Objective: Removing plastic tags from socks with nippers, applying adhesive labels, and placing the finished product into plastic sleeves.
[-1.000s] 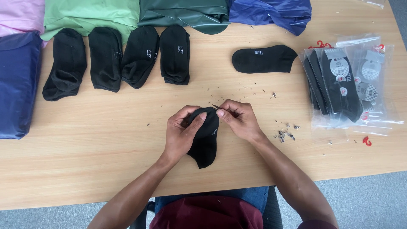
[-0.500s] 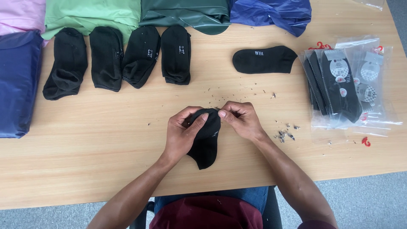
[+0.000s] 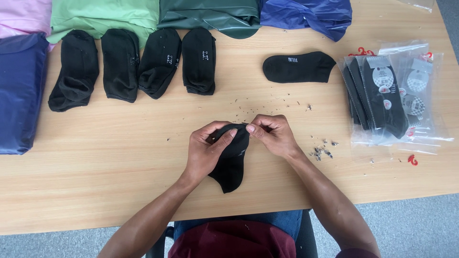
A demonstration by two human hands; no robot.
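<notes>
A black ankle sock [image 3: 232, 165] lies on the wooden table [image 3: 119, 157] in front of me, toe pointing toward me. My left hand [image 3: 205, 150] grips its upper left part, fingers curled over the cuff. My right hand [image 3: 272, 134] pinches the sock's top edge between thumb and fingers. Both hands meet at the cuff.
Several folded black sock pairs [image 3: 138, 64] line the far left. A single flat black sock [image 3: 299, 67] lies at the back. Clear bags of packaged socks [image 3: 389, 93] sit right. Coloured plastic bags [image 3: 21, 91] border the left and back. Small lint bits [image 3: 322, 152] and red hooks [image 3: 412, 160] scatter nearby.
Barely anything: both hands stay at the sock's cuff, with only slight finger shifts.
</notes>
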